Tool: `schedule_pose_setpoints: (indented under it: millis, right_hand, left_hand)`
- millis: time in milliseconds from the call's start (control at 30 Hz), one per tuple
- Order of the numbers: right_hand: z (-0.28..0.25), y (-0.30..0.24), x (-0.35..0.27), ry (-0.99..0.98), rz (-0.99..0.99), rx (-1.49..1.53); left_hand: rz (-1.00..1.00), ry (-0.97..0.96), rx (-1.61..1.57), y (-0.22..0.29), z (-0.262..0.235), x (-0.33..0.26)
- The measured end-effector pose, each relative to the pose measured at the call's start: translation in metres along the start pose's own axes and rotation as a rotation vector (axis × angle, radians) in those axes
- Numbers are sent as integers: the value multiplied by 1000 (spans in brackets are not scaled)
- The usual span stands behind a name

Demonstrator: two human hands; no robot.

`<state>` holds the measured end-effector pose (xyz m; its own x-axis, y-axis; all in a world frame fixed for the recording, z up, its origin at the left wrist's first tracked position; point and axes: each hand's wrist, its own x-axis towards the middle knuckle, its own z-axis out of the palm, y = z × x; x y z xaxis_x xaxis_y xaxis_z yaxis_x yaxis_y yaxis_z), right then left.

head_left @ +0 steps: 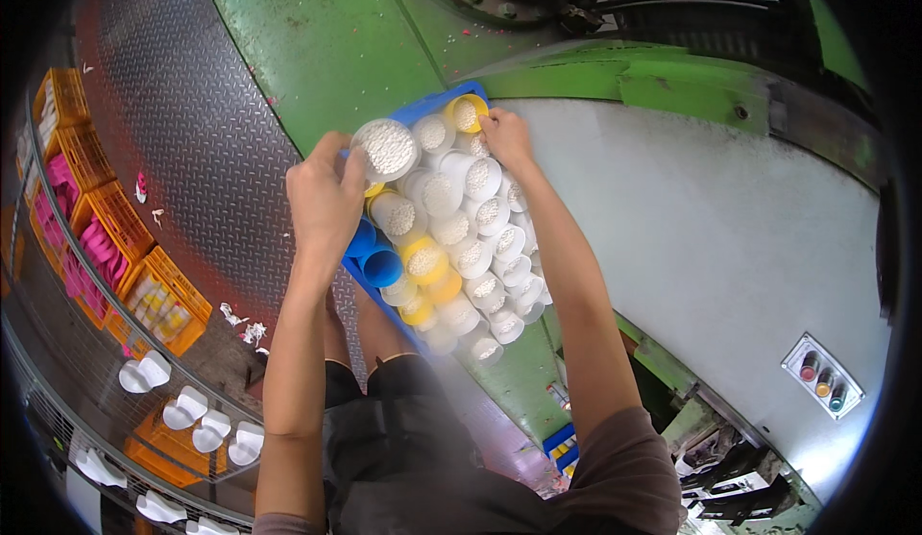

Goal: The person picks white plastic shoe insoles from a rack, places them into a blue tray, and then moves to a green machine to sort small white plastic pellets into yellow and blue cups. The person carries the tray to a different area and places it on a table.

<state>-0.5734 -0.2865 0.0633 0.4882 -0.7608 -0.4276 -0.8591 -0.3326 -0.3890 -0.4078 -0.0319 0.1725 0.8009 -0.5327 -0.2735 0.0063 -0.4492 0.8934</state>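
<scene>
My left hand (325,189) is closed on a whitish cup (387,148) filled with white pellets, held above the left far corner of a blue tray (423,108). My right hand (507,139) pinches the rim of a yellow cup (468,112) at the tray's far right corner; white pellets lie in it too. Between my forearms the tray is packed with several white and yellow cups (488,213), tilted against each other and partly filled with pellets. Two blue cups (381,268) lean at its left side, and the nearer one shows no pellets. The tray's underside is hidden.
Green machine framing (624,79) and a grey panel (711,208) with a small button box (822,376) stand to the right. Dark tread plate (182,84) covers the left floor. Beyond it are orange crates (168,300) and a wire rack with white moulded pieces (211,429).
</scene>
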Motion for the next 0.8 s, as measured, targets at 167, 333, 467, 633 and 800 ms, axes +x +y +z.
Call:
schedule_pose_setpoints:
  millis: [167, 333, 467, 633, 800]
  right_hand:
    - [-55, -43, -53, -159, -86, 373]
    - [-96, -67, -102, -198, -144, 396]
    - [-97, -57, -104, -23, -181, 108]
    - [-82, -25, -101, 198, -240, -46]
    - [-78, 7, -91, 124, -63, 4]
  left_hand:
    - [122, 33, 52, 12, 26, 2]
    - [340, -55, 19, 37, 85, -1]
    - [352, -124, -3, 39, 121, -3]
    - [342, -189, -74, 25, 134, 0]
    - [479, -81, 55, -5, 95, -4]
